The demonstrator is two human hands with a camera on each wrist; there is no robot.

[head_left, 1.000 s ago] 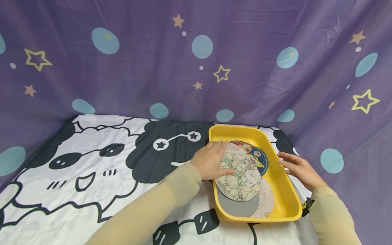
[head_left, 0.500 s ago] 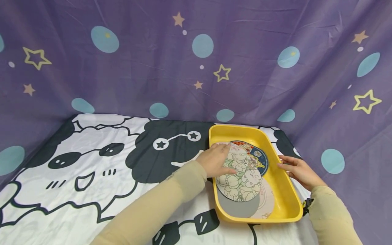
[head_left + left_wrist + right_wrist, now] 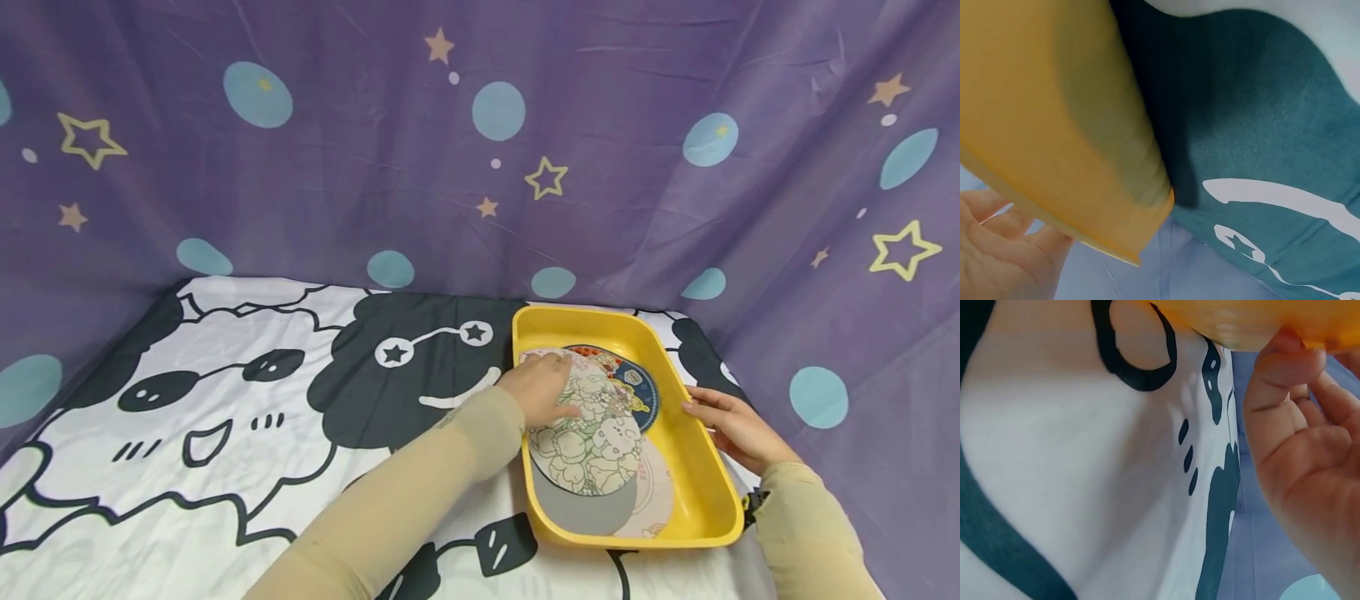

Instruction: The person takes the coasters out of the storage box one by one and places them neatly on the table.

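Note:
A round card with line-drawn cartoon figures (image 3: 585,450) lies uppermost in a yellow tray (image 3: 697,475). My left hand (image 3: 540,387) reaches over the tray's left rim and rests on this card's upper left part, thumb spread towards its middle. Beneath it show a dark blue, colourful round card (image 3: 641,392), a plain grey disc (image 3: 592,508) and a pale pink disc (image 3: 656,492). My right hand (image 3: 738,429) touches the tray's right side from outside with its fingertips. In the right wrist view, the right thumb (image 3: 1297,365) meets the tray's yellow edge.
The tray stands on a black and white cartoon-print cloth (image 3: 247,442), towards the right of the table. A purple curtain (image 3: 420,150) with stars and blue ovals hangs behind and at the sides. A small dark object (image 3: 753,502) is partly hidden by the right sleeve.
My left hand has slid slightly to the right over the top card. My right hand has shifted a little down along the tray's right side. The cards keep their places.

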